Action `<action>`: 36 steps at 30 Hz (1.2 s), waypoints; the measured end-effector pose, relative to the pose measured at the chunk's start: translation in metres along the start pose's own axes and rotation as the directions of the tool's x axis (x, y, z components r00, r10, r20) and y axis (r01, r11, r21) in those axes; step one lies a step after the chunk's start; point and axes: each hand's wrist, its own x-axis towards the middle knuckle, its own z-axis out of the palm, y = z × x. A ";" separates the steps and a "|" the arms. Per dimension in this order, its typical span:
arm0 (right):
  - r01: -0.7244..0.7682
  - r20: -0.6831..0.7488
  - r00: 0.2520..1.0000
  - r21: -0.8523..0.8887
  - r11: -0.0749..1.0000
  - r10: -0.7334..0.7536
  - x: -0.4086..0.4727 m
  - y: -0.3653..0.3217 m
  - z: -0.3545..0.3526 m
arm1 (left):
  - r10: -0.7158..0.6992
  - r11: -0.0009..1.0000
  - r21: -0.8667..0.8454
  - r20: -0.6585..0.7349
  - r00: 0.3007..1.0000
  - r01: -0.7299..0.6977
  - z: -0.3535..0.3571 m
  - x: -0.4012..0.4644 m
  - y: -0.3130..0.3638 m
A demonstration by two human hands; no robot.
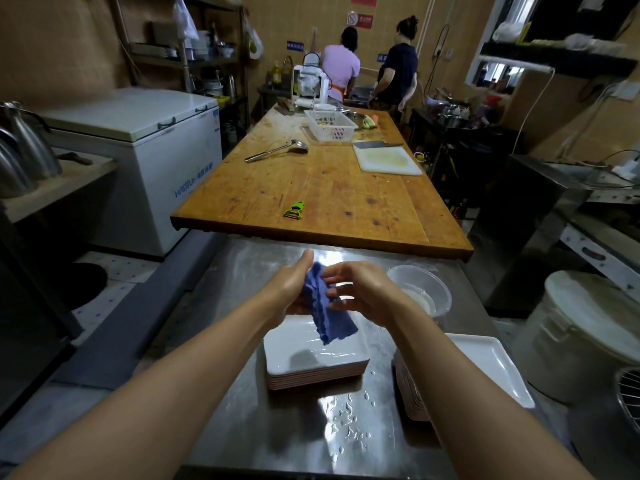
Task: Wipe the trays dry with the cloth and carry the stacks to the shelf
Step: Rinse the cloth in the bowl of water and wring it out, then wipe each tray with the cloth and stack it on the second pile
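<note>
Head-camera view down onto a wet steel counter (pixel 263 427) in a working kitchen. Held up between two bare hands: a blue cloth (pixel 323 306), bunched at the top and hanging loose at the bottom. Left hand (pixel 289 289) closed around the cloth's upper part, thumb pointing up; right hand (pixel 360 289) half open, fingers spread and curled toward the cloth, touching its edge — whether pinching it cannot be told. Directly beneath the cloth, a stack of white trays (pixel 311 362) with pinkish rims, the top one shiny with water. To the right, a second tray stack (pixel 485 372), tilted on the counter's edge. Water droplets (pixel 346 420) scattered on the steel between and in front of the stacks. Just behind the right hand, a clear plastic tub (pixel 420 289). Further back, a long wooden table (pixel 329 195) carrying a green peeler (pixel 295 210), a ladle (pixel 277 151), a white basket (pixel 330 124) and a cutting board (pixel 386 160) — two people standing at its far end.
</note>
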 end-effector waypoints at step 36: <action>-0.104 -0.169 0.970 -0.940 0.324 -0.177 0.061 0.169 -0.012 | -0.088 0.536 0.780 -0.329 0.940 0.323 -0.045 0.058 -0.146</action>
